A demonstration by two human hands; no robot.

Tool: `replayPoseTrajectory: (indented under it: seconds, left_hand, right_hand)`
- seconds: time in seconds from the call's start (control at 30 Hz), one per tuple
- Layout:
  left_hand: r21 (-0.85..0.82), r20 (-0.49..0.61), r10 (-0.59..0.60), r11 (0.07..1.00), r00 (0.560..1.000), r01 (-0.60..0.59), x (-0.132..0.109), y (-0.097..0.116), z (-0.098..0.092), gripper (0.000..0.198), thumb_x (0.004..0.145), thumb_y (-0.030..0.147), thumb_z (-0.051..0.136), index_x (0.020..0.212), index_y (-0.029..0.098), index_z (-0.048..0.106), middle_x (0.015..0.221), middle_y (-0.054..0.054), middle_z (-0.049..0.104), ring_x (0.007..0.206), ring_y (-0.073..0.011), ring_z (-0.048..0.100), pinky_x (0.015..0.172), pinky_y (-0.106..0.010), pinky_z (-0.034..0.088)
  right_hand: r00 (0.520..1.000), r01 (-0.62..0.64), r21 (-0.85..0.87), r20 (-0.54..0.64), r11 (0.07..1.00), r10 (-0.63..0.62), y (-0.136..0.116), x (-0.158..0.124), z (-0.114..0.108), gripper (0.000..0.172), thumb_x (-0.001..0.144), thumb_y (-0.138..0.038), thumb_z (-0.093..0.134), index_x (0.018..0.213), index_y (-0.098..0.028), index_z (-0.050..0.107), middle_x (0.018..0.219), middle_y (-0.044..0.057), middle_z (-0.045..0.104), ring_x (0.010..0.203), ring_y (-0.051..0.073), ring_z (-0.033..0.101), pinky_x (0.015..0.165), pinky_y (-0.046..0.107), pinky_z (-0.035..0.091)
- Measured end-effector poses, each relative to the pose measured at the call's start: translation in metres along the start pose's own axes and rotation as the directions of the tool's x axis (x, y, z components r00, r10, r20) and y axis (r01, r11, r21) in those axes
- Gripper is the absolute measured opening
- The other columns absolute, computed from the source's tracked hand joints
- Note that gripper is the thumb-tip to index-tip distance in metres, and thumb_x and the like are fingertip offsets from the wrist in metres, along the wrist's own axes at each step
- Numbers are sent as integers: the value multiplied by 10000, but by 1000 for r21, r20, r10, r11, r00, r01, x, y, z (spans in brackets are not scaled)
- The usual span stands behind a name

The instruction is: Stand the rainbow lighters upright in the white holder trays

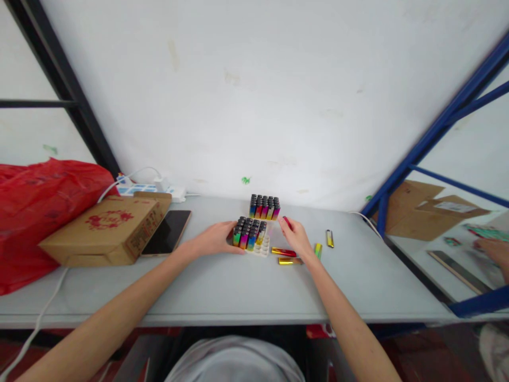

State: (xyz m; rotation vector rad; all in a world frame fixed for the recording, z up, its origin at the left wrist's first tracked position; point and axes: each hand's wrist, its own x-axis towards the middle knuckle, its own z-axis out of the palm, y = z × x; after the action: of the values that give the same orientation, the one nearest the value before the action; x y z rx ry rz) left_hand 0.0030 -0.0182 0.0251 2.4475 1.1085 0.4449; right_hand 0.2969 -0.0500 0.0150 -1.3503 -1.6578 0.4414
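Several colourful lighters with black tops [245,233] stand in the left part of a white tray [260,250], whose right part shows bare slots. My left hand [218,237] grips the left side of this group, thumb at the front. Behind it stands a second, fuller block of lighters [264,207]. My right hand [295,236], just right of the tray, is closed on a red lighter [287,222]. Loose on the table near that hand lie a red lighter [283,252], a gold one [290,261], a green-yellow one [318,250] and, farther right, another yellow one [330,239].
At the left are a red plastic bag [51,212], a cardboard box [105,228], a dark tablet [167,232] and a white power strip [175,193] with cables. A blue metal frame [433,132] bounds the right. Beyond it, another person's hand [495,252] shows.
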Motion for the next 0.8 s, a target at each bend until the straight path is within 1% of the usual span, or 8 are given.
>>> replayPoseTrajectory:
  seconds: [0.1,0.23,0.4,0.53,0.63,0.7,0.8]
  left_hand:
    - [-16,-21,3,1000,1000,-3,1,-3,2,783,674,738,798,1241,220,648,1218,-113,754,1099,-347,706,925,-379,532]
    - [-29,-39,9,1000,999,-10,0,-4,3,788,669,721,806,1260,225,648,1202,-110,758,1085,-344,708,927,-380,531]
    - [-24,-36,9,1000,999,-10,0,-2,2,790,669,715,810,1267,226,643,1203,-111,759,1094,-346,704,938,-381,530]
    - [-17,-33,9,1000,999,-10,0,-3,2,793,671,722,805,1265,221,644,1213,-117,756,1102,-350,703,936,-384,532]
    - [-20,-37,15,1000,999,-15,1,-5,3,795,670,721,805,1269,224,644,1208,-113,759,1106,-349,703,938,-382,532]
    - [-22,-35,14,1000,999,-15,1,-5,3,793,669,719,807,1266,224,646,1201,-112,761,1103,-348,704,939,-380,532]
    - [-22,-29,11,1000,1000,-11,1,-4,2,791,668,719,810,1265,225,647,1207,-111,759,1097,-346,705,940,-381,533]
  right_hand:
    - [999,-40,13,-7,999,40,-11,-7,3,593,964,-687,482,594,-229,413,548,-47,382,554,131,380,548,282,282]
    - [998,-20,-3,-58,1000,19,-15,-11,9,534,926,-600,504,565,-239,347,542,-52,317,559,122,317,557,285,243]
    - [998,-5,-17,-67,1000,3,-17,-11,13,423,895,-505,481,585,-241,368,538,-53,360,555,125,335,564,287,243]
    - [997,3,4,-75,1000,-2,-20,-11,10,475,951,-568,479,621,-233,415,555,-53,395,567,128,360,571,283,270]
    - [997,16,11,-80,1000,-15,-21,-12,9,521,968,-610,490,622,-230,410,556,-58,374,570,124,353,568,279,267]
    - [996,16,0,-90,1000,-16,-21,-12,10,527,950,-602,508,596,-234,373,547,-59,336,565,120,329,561,282,247]
    - [995,10,-13,-99,1000,-11,-19,-12,11,475,912,-542,508,579,-241,352,537,-56,322,562,122,316,560,287,236]
